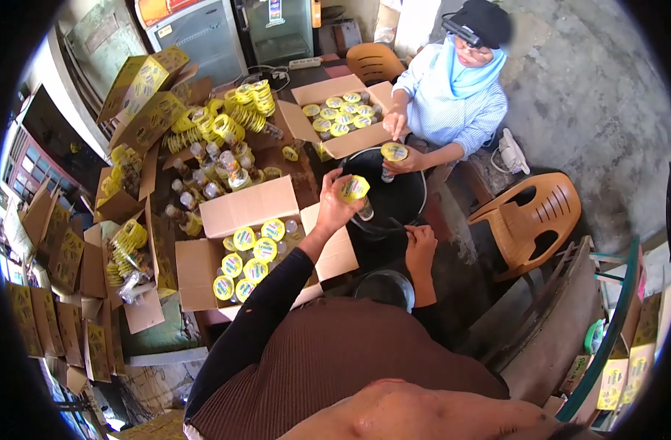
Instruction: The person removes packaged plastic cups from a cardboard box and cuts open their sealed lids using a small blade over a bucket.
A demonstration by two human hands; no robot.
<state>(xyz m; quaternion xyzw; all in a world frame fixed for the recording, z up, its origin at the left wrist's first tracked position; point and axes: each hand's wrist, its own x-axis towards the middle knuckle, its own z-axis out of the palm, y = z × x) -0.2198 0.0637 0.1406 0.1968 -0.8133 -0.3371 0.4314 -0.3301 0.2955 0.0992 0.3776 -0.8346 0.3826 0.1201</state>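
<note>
My left hand [331, 208] is closed around a clear bottle [366, 211] with a round yellow label [355, 188] over its top. It is held up beside a black bucket [425, 192]. At the bucket's near side my right hand [422, 248] has its fingers pinched together around something dark that I cannot make out. Left of my left arm stands an open cardboard box [249, 206], partly filled with bottles bearing the same yellow tops [265, 250]. Across the bucket, another person [452, 103] holds a similar yellow-topped bottle [395, 152].
A second open box [361, 147] holds several yellow-topped bottles. Loose bottles [236, 176] and stacked yellow labels [229, 126] crowd the table's left. A smaller bucket [400, 284] sits near my body. An orange chair [529, 224] stands at right; cartons [64, 249] pile at far left.
</note>
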